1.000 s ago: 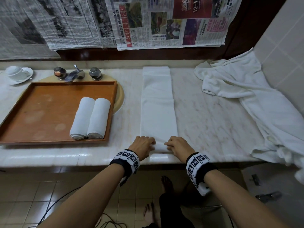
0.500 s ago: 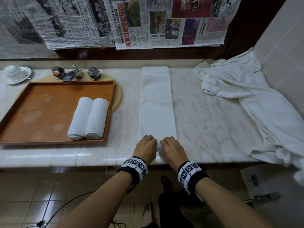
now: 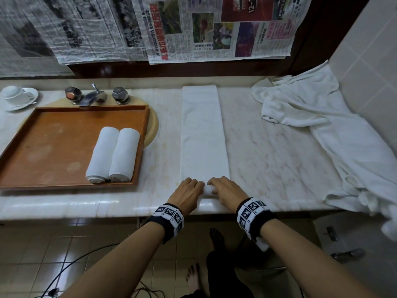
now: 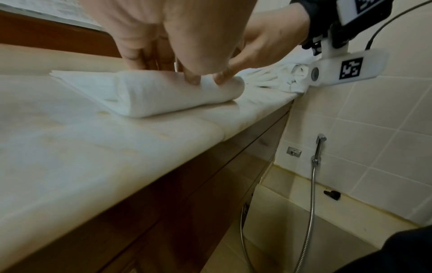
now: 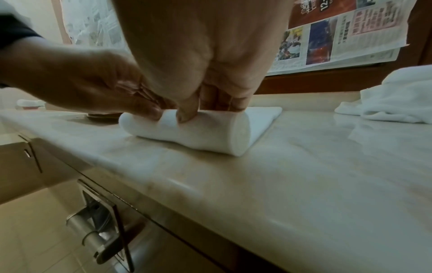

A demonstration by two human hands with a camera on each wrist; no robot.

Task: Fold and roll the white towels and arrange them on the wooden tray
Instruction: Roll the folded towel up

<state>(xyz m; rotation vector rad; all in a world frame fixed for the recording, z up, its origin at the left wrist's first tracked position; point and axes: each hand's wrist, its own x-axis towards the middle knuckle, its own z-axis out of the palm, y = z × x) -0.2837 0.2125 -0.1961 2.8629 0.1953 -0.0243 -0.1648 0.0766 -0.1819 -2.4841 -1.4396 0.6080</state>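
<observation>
A long folded white towel (image 3: 203,134) lies on the marble counter, running away from me. Its near end is wound into a short roll (image 4: 177,94) (image 5: 198,129). My left hand (image 3: 188,191) and right hand (image 3: 223,190) sit side by side on that roll, fingers curled over its top and thumbs pressed into its near side. The wooden tray (image 3: 53,147) stands to the left. Two rolled white towels (image 3: 113,154) lie side by side at the tray's right side.
A heap of loose white towels (image 3: 335,134) covers the counter's right end against the tiled wall. A tap with two knobs (image 3: 95,96) stands behind the tray, and a cup on a saucer (image 3: 18,96) at far left. The counter's front edge (image 3: 107,209) is just below my wrists.
My hands have drawn closer together and moved slightly away from me, and the towel's near end has turned over into a thicker roll. The tray and its two rolls have not moved.
</observation>
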